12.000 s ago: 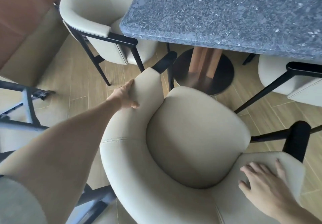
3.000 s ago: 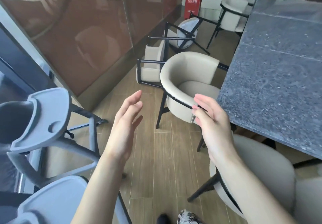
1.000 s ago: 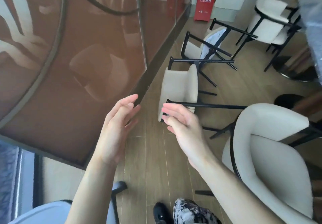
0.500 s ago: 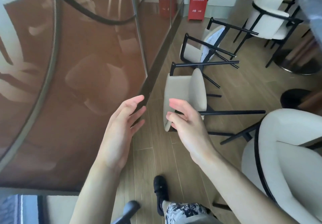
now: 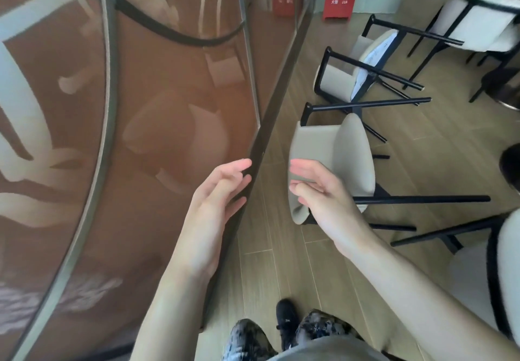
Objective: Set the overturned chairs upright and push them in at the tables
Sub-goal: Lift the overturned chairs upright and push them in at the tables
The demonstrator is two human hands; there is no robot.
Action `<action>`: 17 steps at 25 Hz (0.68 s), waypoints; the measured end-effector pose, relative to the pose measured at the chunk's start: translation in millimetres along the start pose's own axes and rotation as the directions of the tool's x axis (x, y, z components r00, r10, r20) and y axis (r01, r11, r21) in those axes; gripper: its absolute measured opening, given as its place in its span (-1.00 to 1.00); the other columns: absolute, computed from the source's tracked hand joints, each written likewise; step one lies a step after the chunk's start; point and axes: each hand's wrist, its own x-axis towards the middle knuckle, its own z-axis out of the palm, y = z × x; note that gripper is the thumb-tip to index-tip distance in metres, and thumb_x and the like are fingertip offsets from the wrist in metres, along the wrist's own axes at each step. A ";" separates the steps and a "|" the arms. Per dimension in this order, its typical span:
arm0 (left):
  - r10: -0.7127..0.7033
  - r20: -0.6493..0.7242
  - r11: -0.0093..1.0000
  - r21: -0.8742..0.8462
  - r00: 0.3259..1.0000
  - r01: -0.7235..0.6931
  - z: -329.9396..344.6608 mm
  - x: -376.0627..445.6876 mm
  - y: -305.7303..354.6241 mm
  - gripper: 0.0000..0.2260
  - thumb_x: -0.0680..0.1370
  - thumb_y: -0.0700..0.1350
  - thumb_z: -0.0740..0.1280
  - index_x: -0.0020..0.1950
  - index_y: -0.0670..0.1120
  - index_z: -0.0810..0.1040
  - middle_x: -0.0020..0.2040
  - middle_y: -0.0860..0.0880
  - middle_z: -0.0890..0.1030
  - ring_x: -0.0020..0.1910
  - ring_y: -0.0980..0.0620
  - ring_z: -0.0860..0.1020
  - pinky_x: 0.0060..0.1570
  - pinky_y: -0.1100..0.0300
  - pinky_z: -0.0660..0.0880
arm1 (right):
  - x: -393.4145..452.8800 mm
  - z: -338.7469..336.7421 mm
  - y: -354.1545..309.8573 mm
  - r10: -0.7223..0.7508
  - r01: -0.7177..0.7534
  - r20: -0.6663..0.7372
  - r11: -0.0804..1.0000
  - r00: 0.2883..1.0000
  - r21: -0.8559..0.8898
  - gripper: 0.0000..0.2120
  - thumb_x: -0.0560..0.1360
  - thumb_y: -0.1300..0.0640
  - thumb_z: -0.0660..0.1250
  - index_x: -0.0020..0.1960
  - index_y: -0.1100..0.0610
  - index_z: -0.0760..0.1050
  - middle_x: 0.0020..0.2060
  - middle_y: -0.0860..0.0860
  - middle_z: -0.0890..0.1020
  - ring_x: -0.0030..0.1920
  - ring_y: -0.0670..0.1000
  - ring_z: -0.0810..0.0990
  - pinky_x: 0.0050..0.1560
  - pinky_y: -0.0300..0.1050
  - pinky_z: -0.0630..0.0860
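The near chair [image 5: 334, 161] is lying on its side on the floor [image 5: 281, 262], hard by the wall [image 5: 112, 135], black legs pointing right, and it is looming larger than a second ago: the person is closing in. Both hands are reaching out, the left hand [image 5: 216, 200] and right hand [image 5: 320, 194] apart, fingers loose, holding nothing (neither is touching the seat, as far as I can tell). Just beyond, the far chair [image 5: 351, 76] is also lying tipped over. Lifting looks imminent.
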 end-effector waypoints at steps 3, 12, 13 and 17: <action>-0.034 0.020 0.999 0.019 0.999 0.033 -3.7 32.3 0.2 -0.73 0.55 0.07 0.24 0.15 0.17 0.68 0.21 0.22 0.65 0.27 0.21 0.56 0.33 0.07 0.43 | 23.0 3.0 -2.2 0.020 -0.018 -0.055 1.000 0.998 0.025 -0.63 0.56 0.20 0.28 0.30 -0.12 0.50 0.21 -0.24 0.58 0.17 -0.28 0.56 0.32 -0.02 0.49; -0.096 0.255 0.990 0.125 0.962 0.066 -9.4 157.6 21.9 -0.75 0.66 -0.10 0.21 0.17 0.06 0.67 0.18 0.15 0.68 0.25 0.17 0.58 0.41 -0.04 0.37 | 105.4 25.9 -20.6 0.065 -0.033 -0.285 0.993 0.956 0.118 -0.68 0.56 0.17 0.30 0.23 -0.15 0.54 0.18 -0.23 0.60 0.23 -0.18 0.54 0.35 0.04 0.46; -0.092 0.274 0.990 0.127 0.957 0.059 -11.5 171.7 25.9 -0.75 0.67 -0.12 0.20 0.17 0.05 0.67 0.17 0.14 0.68 0.24 0.17 0.59 0.41 -0.05 0.37 | 115.7 31.1 -26.2 0.059 -0.021 -0.309 0.992 0.949 0.125 -0.68 0.56 0.17 0.30 0.23 -0.16 0.54 0.17 -0.23 0.60 0.22 -0.18 0.55 0.35 0.04 0.46; -0.086 0.351 0.993 0.106 0.932 0.052 -17.1 222.6 37.7 -0.76 0.67 -0.13 0.21 0.17 -0.01 0.67 0.16 0.07 0.69 0.20 0.16 0.62 0.40 -0.05 0.40 | 148.5 49.4 -40.7 0.055 0.013 -0.380 0.985 0.923 0.174 -0.69 0.57 0.21 0.31 0.21 -0.13 0.55 0.15 -0.20 0.62 0.17 -0.19 0.58 0.33 0.01 0.48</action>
